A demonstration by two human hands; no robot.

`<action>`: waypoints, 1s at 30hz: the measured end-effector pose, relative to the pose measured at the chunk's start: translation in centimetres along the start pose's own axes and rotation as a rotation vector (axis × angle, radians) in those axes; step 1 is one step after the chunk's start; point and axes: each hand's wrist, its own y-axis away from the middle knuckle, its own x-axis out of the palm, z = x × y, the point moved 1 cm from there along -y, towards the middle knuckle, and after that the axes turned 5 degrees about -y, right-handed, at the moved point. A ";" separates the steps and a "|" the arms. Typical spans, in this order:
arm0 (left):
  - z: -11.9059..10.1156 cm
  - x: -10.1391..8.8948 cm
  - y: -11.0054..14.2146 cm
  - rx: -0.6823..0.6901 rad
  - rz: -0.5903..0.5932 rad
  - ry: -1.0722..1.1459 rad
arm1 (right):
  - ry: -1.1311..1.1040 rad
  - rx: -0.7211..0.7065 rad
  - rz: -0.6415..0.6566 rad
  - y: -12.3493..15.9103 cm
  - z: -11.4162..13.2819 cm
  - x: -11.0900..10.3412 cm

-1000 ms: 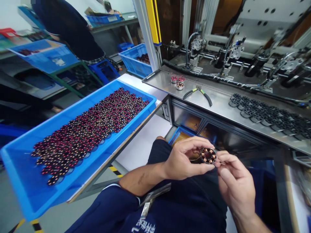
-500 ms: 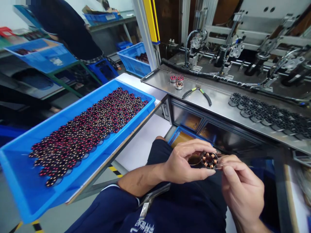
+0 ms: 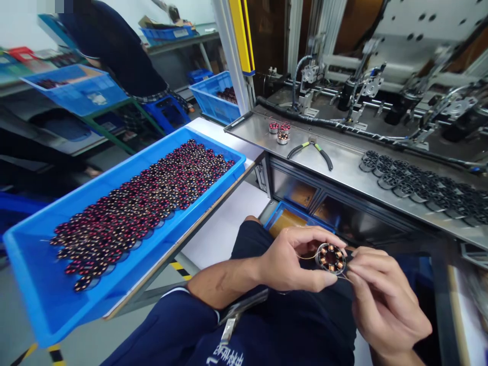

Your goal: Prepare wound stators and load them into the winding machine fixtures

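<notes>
A round motor stator (image 3: 331,258) with copper windings around its ring is gripped between the thumb and fingers of my left hand (image 3: 295,259). Its open face is turned up toward me, above my lap. A thin copper wire loops out from its left side. My right hand (image 3: 385,295) is closed at the stator's right edge, thumb and fingertips pinching a thin wire end that comes off it. On the metal ledge ahead lie pliers (image 3: 313,147) with green and black handles, spread apart. Close to them sit a copper stator (image 3: 282,138) and two red-wound ones (image 3: 273,127).
At left, a blue tray (image 3: 38,305) holds many wound stators. Bare black stator cores (image 3: 415,178) stand in rows on the ledge's right. Behind them is a machine (image 3: 366,86) with cylinders and hoses. A seated person (image 3: 118,51) works at the back left near blue bins.
The stator has tilted to face me more fully and shifted slightly right and down. My right hand has moved a little right and down, still pinching at its edge.
</notes>
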 end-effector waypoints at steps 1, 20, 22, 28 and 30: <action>0.0 0.0 0.0 0.007 -0.002 -0.013 | 0.022 -0.013 -0.032 0.1 0.1 0.1; -0.3 0.8 -0.1 -0.084 -0.058 0.030 | -0.105 0.080 0.040 -0.3 -0.6 -1.3; -0.4 1.0 -0.1 -0.219 -0.003 0.156 | -0.131 0.043 0.151 -1.3 -0.9 -2.0; -0.7 1.4 0.0 -0.459 0.073 0.367 | -0.141 -0.030 0.294 -3.2 -0.6 -2.2; -0.7 1.4 -0.1 -0.503 0.078 0.423 | -0.072 -0.050 0.268 -3.1 -0.3 -2.1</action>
